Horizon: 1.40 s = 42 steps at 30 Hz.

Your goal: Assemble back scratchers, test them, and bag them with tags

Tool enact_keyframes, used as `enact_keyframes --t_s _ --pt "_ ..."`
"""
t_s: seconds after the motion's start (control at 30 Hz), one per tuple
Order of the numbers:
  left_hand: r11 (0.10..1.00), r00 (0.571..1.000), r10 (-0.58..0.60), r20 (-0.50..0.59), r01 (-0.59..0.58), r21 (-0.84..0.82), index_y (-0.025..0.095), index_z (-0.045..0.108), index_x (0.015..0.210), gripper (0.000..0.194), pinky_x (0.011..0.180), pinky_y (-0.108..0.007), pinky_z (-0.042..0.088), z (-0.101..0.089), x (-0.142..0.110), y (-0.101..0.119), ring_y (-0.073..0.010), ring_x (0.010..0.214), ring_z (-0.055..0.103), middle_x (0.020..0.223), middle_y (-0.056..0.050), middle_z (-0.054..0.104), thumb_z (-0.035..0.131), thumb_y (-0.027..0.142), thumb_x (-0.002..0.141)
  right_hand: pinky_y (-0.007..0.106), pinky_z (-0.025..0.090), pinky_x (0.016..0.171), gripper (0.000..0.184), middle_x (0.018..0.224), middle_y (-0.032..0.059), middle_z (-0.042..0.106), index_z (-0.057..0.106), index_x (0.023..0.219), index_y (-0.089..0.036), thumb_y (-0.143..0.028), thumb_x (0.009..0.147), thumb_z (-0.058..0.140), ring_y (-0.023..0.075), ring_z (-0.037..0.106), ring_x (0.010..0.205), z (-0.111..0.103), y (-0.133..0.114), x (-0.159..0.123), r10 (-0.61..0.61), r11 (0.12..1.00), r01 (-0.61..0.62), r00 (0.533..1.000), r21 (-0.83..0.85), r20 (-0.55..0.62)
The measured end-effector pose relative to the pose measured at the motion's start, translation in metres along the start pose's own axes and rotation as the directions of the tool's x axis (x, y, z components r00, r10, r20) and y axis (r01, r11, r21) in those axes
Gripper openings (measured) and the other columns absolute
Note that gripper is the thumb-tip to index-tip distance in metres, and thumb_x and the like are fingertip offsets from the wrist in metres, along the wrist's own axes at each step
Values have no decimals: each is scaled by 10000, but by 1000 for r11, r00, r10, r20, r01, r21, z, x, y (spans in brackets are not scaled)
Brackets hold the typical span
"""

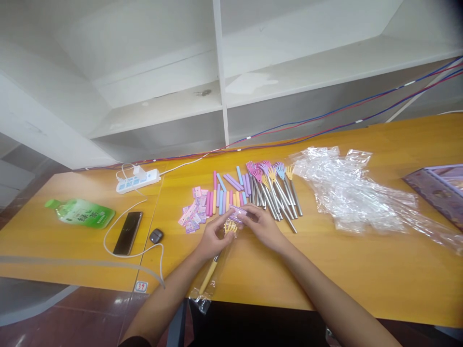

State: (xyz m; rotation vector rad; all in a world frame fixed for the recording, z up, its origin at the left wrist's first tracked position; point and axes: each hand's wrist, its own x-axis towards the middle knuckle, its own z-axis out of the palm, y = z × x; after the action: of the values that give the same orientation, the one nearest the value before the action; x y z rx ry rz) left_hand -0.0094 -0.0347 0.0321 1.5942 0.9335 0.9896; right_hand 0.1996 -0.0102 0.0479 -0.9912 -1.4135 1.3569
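Observation:
Between my hands is a yellow back scratcher (209, 278) with a claw head and metal shaft, lying inside a clear plastic bag (202, 303) whose end hangs over the table's front edge. My left hand (214, 236) is closed around the bag near the yellow claw. My right hand (261, 226) pinches a small purple-pink printed card (237, 213) at the bag's top. Just beyond my hands lie coloured handle tubes (221, 200) in pink, yellow, blue and purple. Left of these is a pile of similar printed cards (195, 212).
Several claw-headed metal rods (278, 193) lie behind my right hand. Further right are a heap of clear bags (350, 193) and a purple box (437, 188). Leftward are a phone (128, 233), black earphone case (156, 235), white cable, green bottle (81, 213) and power strip (137, 181).

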Motion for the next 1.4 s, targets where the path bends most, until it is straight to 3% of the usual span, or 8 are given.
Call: enact_keyframes --t_s 0.4,0.57,0.67,0.83,0.97,1.13,1.3,1.4 --pt "999 999 -39 -35 40 35 237 522 1558 628 1235 -442 406 -4 0 -2 -314 1486 482 1591 -103 536 684 315 956 395 580 940 319 1119 82 669 725 1172 -236 -469 1007 581 242 680 1040 -7 3 1 -32 996 37 998 -87 60" --pt "996 995 -28 -95 37 86 207 472 1590 676 1228 -437 415 -6 1 -4 -312 1453 516 1556 -123 570 672 361 963 380 573 834 453 976 51 672 599 1334 -209 -522 1029 478 204 666 834 -4 5 1 29 998 -28 999 -52 18" --pt "995 980 -42 -194 59 80 204 409 1623 710 1222 -412 416 -10 3 -4 -287 1434 529 1570 -123 551 648 389 980 348 538 716 489 870 28 659 569 1316 -191 -575 1032 463 195 631 729 11 -6 -8 127 982 -129 992 -140 -24" --pt "993 938 -62 -341 92 72 206 351 1644 767 1165 -409 460 -14 7 -2 -264 1281 627 1417 -125 659 658 418 973 361 523 785 505 944 48 712 549 1378 -217 -498 970 651 235 682 859 52 -19 -41 230 926 -144 948 -349 219" --pt "998 921 -42 -388 60 35 261 330 1638 763 1202 -380 404 -10 8 -2 -249 1394 529 1498 -112 575 667 418 972 347 516 740 628 909 28 695 454 1454 -203 -328 903 729 225 673 808 77 -2 -59 225 937 -172 963 -305 150" --pt "995 944 -79 -321 57 -77 293 347 1602 684 1039 -356 506 -7 8 -4 -234 1230 614 1486 -118 555 624 470 1002 317 503 729 377 851 -15 632 511 1266 -214 -265 915 640 186 628 757 72 10 -75 182 960 -175 983 -221 12" --pt "990 961 -126 -245 104 -99 282 319 1601 715 775 -297 552 -2 3 -8 -134 797 647 1312 -112 644 641 468 991 304 470 717 99 870 16 647 587 957 -216 -287 915 642 193 604 780 55 1 -93 167 901 -171 985 -399 -45" --pt "992 960 -117 -256 103 -67 299 241 1641 760 844 -320 572 4 0 -8 -161 886 698 1378 -139 627 624 464 1005 305 482 754 117 904 32 695 609 940 -213 -328 959 604 203 641 816 47 -5 -99 193 885 -198 980 -422 -53"
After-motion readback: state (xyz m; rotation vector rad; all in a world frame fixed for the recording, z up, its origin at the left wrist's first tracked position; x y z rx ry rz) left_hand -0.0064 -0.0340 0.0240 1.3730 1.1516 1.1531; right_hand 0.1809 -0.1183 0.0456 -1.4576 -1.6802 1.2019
